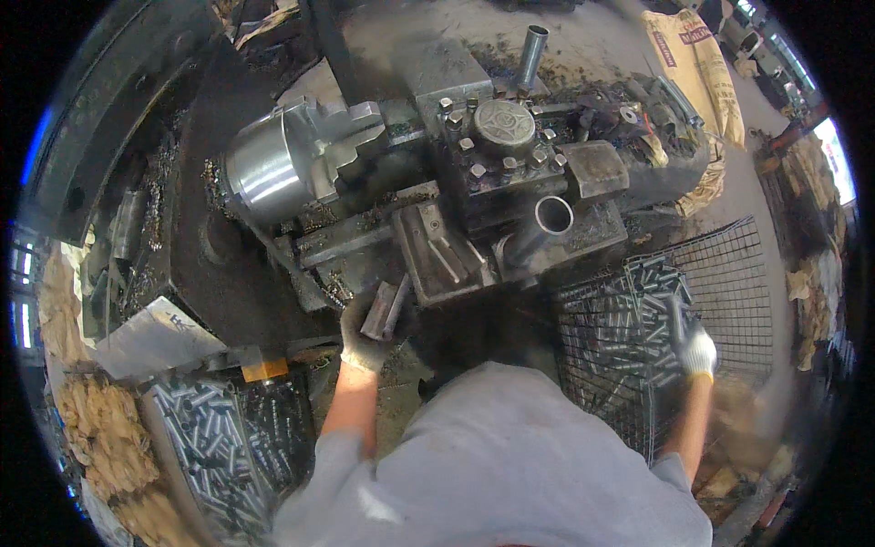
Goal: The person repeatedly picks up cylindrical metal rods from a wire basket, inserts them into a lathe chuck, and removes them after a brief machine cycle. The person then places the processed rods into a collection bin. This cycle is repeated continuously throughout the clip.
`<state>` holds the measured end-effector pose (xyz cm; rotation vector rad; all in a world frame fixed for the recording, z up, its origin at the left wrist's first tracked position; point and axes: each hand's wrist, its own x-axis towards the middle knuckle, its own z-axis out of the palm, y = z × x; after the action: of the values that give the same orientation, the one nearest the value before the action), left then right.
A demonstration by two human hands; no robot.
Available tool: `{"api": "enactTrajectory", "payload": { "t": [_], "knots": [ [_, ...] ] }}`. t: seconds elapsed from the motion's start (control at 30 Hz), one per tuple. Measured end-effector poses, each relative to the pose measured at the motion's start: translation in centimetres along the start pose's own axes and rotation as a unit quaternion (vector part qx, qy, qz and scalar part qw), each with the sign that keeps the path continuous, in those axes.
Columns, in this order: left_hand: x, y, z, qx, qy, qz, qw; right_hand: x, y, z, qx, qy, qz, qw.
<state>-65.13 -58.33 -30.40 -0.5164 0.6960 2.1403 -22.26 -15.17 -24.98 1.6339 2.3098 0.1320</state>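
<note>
My left hand (362, 345), in a soiled white glove, is at the lathe's front below the chuck (278, 164). Its fingers curl round a short, angled grey metal piece (386, 310); whether that piece is fixed to the machine does not show. Out to the right, my right hand (696, 350), also gloved, is over a wire basket (729, 273) with many short metal pins (629, 333) in it. The fingers close on one grey metal pin (676, 317), which stands up from the glove.
Ahead stands the lathe's bolted tool post (504, 123). An open metal tube (552, 216) rises in front of it, and another tube (533, 56) behind. At lower left a bin holds more metal pins (208, 436). A paper sack (697, 64) lies at far right.
</note>
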Motion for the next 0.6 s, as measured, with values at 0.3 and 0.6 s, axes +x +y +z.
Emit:
{"api": "enactTrajectory", "payload": {
  "t": [0.3,0.6],
  "knots": [
    [-2.0,-2.1,3.7,0.136,-0.125,-0.084,0.979,-3.5,-31.7,-11.7,0.317,0.012,-0.417,0.852],
    [0.0,0.5,0.5,0.281,-0.033,0.07,0.957,-6.0,-42.5,-3.0,0.164,0.079,-0.486,0.855]
  ]
}}
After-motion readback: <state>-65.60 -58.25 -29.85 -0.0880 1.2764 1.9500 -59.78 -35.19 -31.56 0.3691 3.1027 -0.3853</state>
